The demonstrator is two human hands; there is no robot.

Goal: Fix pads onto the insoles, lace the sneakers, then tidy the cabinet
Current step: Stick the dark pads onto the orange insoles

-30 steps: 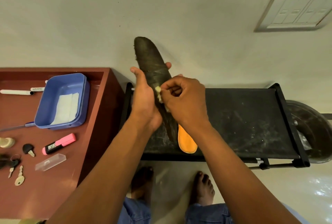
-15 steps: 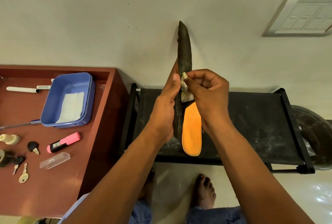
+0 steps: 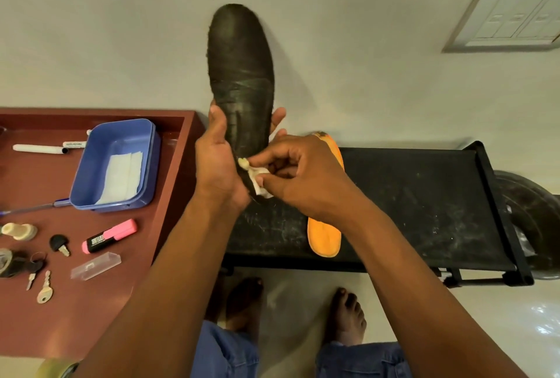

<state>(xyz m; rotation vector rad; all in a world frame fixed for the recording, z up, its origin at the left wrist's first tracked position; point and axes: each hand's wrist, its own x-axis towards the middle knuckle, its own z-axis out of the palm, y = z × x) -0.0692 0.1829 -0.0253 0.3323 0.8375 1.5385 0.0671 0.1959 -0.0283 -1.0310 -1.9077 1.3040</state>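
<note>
Blue tub (image 3: 91, 171) holds white sheet (image 3: 121, 176); left hand (image 3: 216, 165) grips black insole (image 3: 241, 74), right hand (image 3: 298, 176) pinches pad (image 3: 259, 179).

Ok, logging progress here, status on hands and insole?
Left hand grips dark insole, held upright. Right hand pinches white pad against its heel end. Orange insole on black rack. Nothing blocking.

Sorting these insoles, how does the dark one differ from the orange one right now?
The dark insole is held upright by the left hand; the orange insole lies flat on the black rack. The dark one shows fully; the orange is partly hidden behind the right hand. Both are foot-shaped.
</note>
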